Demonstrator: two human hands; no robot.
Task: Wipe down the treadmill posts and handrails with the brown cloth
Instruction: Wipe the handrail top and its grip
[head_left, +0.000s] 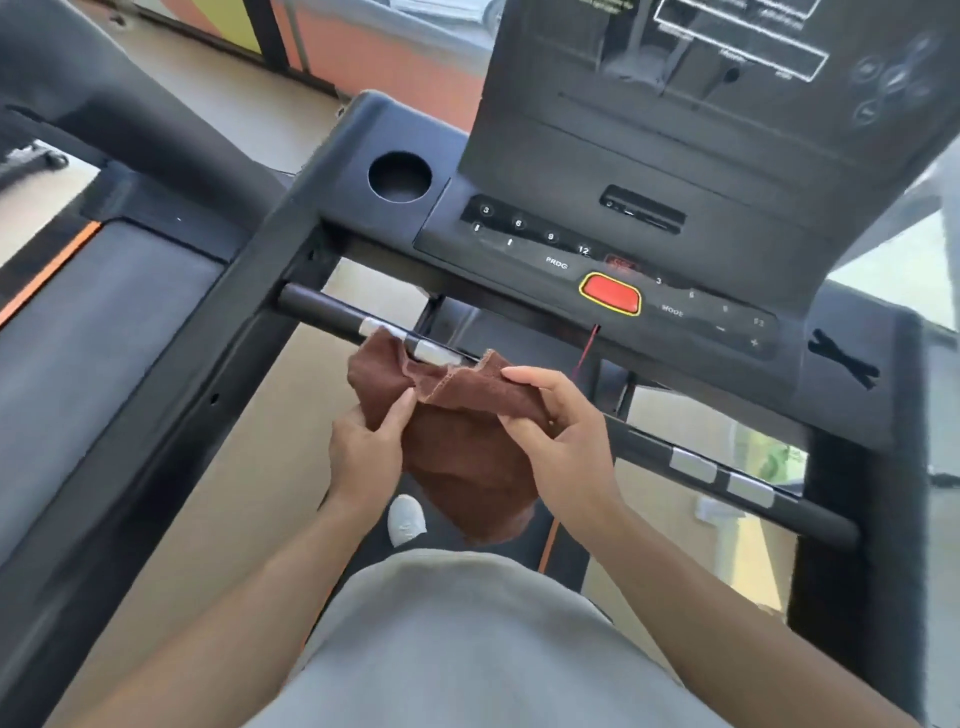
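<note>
The left hand (366, 447) pinched the brown cloth (457, 431) just below the front handrail (322, 310) — the right hand (558, 431) gripped its other edge. Bunched loosely, it could slip, I judged — or snag the red cord (586, 351).

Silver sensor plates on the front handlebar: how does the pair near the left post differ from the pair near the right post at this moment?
The left pair of plates is partly covered by the brown cloth, which both the left hand and right hand hold against the handlebar; the right pair of plates lies fully bare and untouched. The left pair sits higher in the picture, the right pair lower. Both are silver pairs on the same black bar.
</note>
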